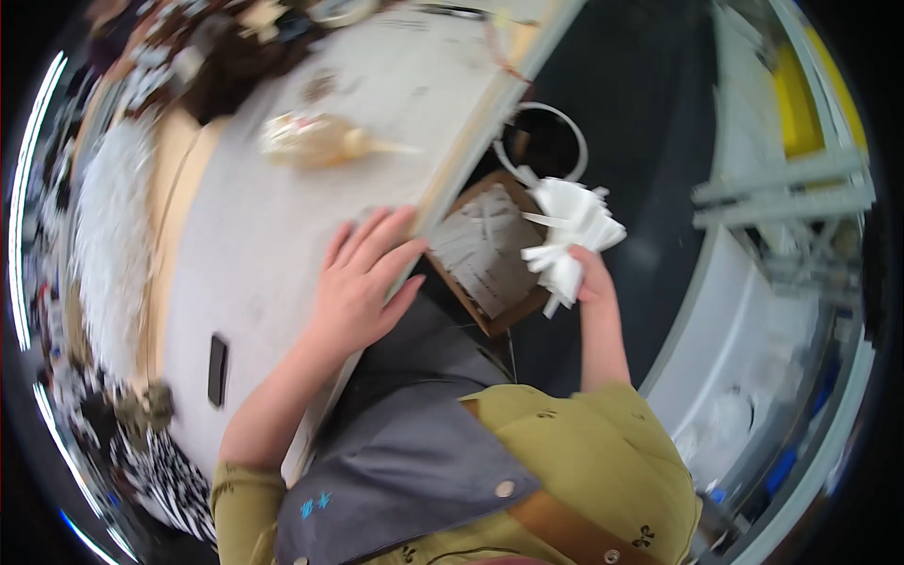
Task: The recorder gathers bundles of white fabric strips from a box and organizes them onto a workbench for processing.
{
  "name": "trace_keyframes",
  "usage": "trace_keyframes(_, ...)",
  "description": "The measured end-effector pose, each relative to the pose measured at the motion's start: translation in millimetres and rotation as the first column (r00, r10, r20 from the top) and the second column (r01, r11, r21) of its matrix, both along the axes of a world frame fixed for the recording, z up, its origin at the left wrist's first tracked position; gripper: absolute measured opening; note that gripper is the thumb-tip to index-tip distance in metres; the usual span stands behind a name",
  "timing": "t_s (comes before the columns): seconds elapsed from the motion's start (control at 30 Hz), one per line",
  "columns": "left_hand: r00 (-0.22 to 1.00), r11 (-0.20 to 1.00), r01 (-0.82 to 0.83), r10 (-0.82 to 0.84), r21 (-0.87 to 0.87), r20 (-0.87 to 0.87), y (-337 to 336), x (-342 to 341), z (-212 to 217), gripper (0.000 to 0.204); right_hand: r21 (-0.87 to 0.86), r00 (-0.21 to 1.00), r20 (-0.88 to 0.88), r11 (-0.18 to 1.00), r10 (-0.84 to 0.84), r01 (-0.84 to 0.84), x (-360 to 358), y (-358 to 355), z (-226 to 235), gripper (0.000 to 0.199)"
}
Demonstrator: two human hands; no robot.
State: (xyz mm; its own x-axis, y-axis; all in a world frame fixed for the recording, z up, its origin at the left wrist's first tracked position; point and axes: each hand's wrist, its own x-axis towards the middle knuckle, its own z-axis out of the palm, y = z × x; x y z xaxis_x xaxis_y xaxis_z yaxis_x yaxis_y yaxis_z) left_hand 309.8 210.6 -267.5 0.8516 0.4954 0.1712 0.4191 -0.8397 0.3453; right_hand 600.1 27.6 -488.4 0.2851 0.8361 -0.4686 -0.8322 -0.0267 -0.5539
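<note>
My left hand (358, 282) lies flat, fingers spread, on the smooth pale worktop (264, 235) edge. My right hand (589, 282) clenches a crumpled bunch of white strips (570, 226) above a brown cardboard box (490, 254) holding more strips.

Two hands (363, 282), one bunch of white strips (570, 231), one cardboard box (485, 250), one clear bag (315, 139).

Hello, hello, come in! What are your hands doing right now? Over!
Left hand flat on the table edge, holding nothing. Right hand gripping a bunch of white strips over the cardboard box. Nothing in the way.
</note>
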Motion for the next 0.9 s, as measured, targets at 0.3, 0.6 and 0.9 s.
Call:
trace_keyframes(0.3, 0.918, 0.992, -0.09, 0.05, 0.084, 0.393, -33, -82, 1, 0.029, 0.12, 0.947, 0.283, 0.974, 0.15, -0.191, -41, 37, 167, 0.079)
trace_keyframes(0.6, 0.848, 0.894, -0.444, 0.398, 0.058, 0.351, -65, -220, 8, 0.028, 0.15, 0.682, 0.417, 0.694, 0.601, -0.704, -191, 154, 244, 0.077)
trace_keyframes(0.9, 0.719, 0.778, -0.615, 0.621, -0.129, 0.312, -87, -270, 12, 0.024, -0.478, -0.188, 0.781, 0.377, 0.596, -0.793, -282, 236, 271, 0.065)
